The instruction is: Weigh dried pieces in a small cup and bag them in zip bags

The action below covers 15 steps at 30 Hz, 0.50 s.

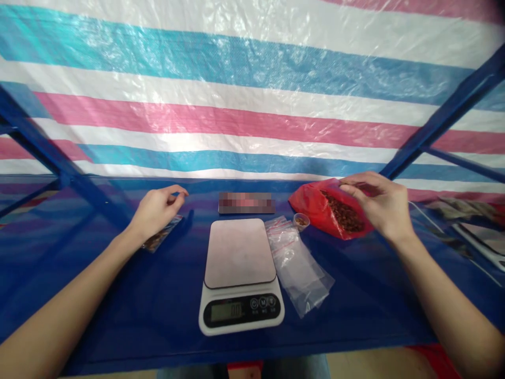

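The right hand (384,202) pinches one red bag (310,202) by its rim on the worktop (150,310); one cup (301,221) and several overlapping clear bags (295,266) separate it from one scale (240,253). The left hand (155,209) curls above one packet (163,235); whether gripping, I cannot tell.

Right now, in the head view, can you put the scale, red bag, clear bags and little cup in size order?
Scale
Red bag and clear bags: too alike to rank
Little cup
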Each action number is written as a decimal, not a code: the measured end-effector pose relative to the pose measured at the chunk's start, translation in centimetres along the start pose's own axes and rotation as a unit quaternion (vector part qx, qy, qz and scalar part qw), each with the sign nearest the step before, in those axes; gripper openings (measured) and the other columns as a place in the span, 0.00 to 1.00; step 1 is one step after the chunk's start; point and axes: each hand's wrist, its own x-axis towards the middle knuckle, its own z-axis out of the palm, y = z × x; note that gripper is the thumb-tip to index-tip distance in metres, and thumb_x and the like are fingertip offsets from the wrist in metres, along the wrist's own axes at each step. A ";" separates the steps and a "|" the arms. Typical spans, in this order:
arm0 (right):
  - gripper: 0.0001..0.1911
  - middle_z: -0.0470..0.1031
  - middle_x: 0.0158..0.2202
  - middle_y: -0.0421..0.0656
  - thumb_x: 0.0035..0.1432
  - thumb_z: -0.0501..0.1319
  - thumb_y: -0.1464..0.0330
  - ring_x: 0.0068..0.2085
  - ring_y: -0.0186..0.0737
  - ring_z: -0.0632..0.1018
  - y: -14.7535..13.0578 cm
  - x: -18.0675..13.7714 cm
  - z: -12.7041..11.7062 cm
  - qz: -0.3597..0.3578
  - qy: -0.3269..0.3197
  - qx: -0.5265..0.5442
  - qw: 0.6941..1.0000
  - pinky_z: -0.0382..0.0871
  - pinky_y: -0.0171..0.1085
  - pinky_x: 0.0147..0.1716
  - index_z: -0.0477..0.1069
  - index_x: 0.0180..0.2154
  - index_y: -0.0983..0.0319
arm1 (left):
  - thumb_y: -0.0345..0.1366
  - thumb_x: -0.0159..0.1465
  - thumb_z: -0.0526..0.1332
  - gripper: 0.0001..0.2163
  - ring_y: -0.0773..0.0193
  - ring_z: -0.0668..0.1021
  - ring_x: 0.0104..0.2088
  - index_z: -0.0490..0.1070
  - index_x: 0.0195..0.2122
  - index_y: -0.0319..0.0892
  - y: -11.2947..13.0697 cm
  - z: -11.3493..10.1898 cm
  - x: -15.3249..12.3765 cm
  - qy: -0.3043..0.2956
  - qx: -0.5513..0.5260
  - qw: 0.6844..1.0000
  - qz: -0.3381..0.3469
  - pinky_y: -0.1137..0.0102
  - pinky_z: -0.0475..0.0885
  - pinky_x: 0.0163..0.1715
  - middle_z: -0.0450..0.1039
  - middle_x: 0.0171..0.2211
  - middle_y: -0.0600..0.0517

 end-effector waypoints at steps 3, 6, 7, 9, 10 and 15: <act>0.07 0.83 0.40 0.48 0.65 0.71 0.61 0.40 0.48 0.82 -3.2 0.4 1.3 -0.045 -0.048 0.047 0.997 0.76 0.46 0.43 0.83 0.40 0.58 | 0.49 0.66 0.54 0.20 0.62 0.67 0.20 0.80 0.43 0.41 0.0 0.1 -0.1 -0.001 0.000 1.000 0.005 0.70 0.59 0.26 0.66 0.17 0.57; 0.05 0.83 0.40 0.46 0.69 0.68 0.64 0.41 0.45 0.82 -6.1 0.8 3.1 -0.121 -0.191 0.080 0.971 0.76 0.43 0.43 0.82 0.40 0.57 | 0.49 0.67 0.53 0.20 0.63 0.66 0.20 0.79 0.44 0.42 -0.1 0.1 -0.2 -0.005 0.000 1.000 0.008 0.70 0.59 0.26 0.65 0.17 0.58; 0.06 0.83 0.40 0.46 0.69 0.67 0.65 0.41 0.44 0.82 -6.6 0.9 3.7 -0.139 -0.237 0.093 0.957 0.75 0.42 0.42 0.82 0.41 0.58 | 0.49 0.67 0.53 0.20 0.63 0.66 0.20 0.79 0.45 0.42 -0.2 0.1 -0.2 -0.003 0.004 1.000 0.006 0.70 0.59 0.26 0.64 0.16 0.58; 0.06 0.82 0.39 0.45 0.70 0.66 0.66 0.39 0.41 0.82 -7.1 0.9 4.6 -0.155 -0.299 0.115 0.935 0.75 0.39 0.40 0.82 0.40 0.60 | 0.49 0.67 0.53 0.21 0.63 0.67 0.20 0.80 0.45 0.42 -0.4 0.1 -0.2 0.000 0.014 1.000 0.002 0.70 0.59 0.26 0.65 0.16 0.58; 0.07 0.81 0.39 0.45 0.71 0.66 0.67 0.38 0.40 0.81 -6.9 0.8 4.8 -0.155 -0.315 0.121 0.928 0.74 0.38 0.39 0.82 0.40 0.61 | 0.49 0.67 0.53 0.21 0.63 0.67 0.21 0.80 0.46 0.42 -0.5 0.1 -0.1 0.001 0.017 1.000 0.001 0.70 0.60 0.27 0.65 0.17 0.58; 0.08 0.81 0.39 0.46 0.71 0.66 0.65 0.38 0.40 0.81 -5.0 -0.2 4.1 -0.132 -0.328 0.113 0.929 0.73 0.37 0.39 0.82 0.40 0.61 | 0.50 0.67 0.53 0.21 0.62 0.69 0.22 0.79 0.46 0.42 -0.8 0.2 0.0 -0.011 0.022 1.000 0.006 0.70 0.62 0.29 0.71 0.19 0.56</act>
